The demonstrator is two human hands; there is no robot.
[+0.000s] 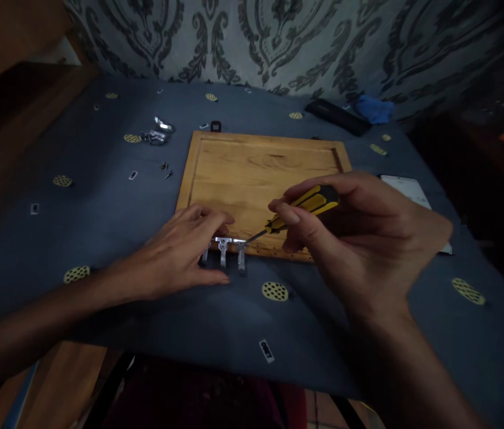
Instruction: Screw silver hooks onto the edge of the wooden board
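My right hand is closed round the yellow and black handle of a screwdriver. The tip of its shaft meets the rightmost of several silver metal hooks along the near edge of a wooden board. Over the left end of these hooks lies my left hand, its fingertips on the board's near edge and its thumb stretched apart in front of the hooks. Part of the leftmost hook is hidden by that hand. Any screw under the screwdriver tip is too small to make out.
More silver hooks and a few small screws lie left of the board on the patterned blue cloth. A phone sits behind my right hand. Further back are a black case and a blue cloth bundle.
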